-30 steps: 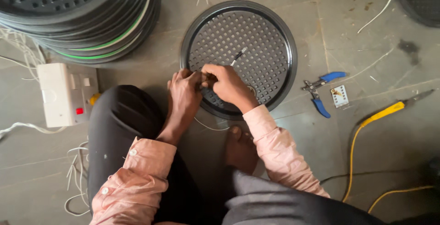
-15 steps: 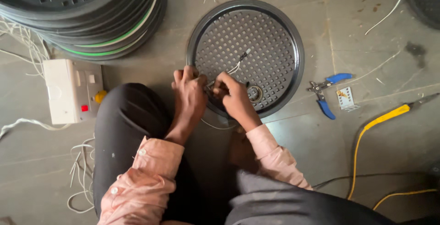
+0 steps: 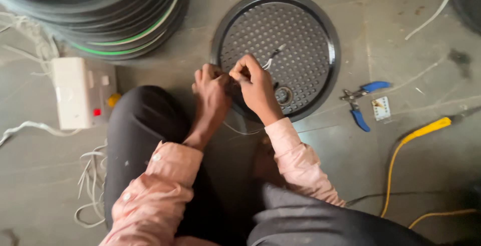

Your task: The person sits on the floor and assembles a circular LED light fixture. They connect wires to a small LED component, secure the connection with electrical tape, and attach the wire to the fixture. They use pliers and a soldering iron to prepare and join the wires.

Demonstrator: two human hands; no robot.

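From the head camera we see a concrete floor (image 3: 411,176) with little free room around the work. A stack of round black perforated covers (image 3: 100,10) crowds the far left, a white switch box (image 3: 80,93) sits at the left just beside our knee, and loose white wires (image 3: 90,176) trail near it. To the right, blue-handled pliers (image 3: 363,100) lie just beside the disc's rim, a small card (image 3: 382,108) next to them, and a yellow-handled tool (image 3: 426,129) lies farther right with its yellow cable curving toward us. The open floor lies mostly near right and beyond the disc.

Our left hand (image 3: 211,93) is curled, its fingers closed narrow at the disc's near-left edge; what they pinch we cannot tell. Our right hand (image 3: 255,85) has thumb and forefinger pinched tight on a thin white wire (image 3: 270,60), which runs up and away over the disc. The two hands nearly touch.

The round black perforated disc (image 3: 300,20) lies flat on the floor straight ahead, its raised rim glossy, its face dotted with holes, and a small round fitting (image 3: 283,95) near its near edge.
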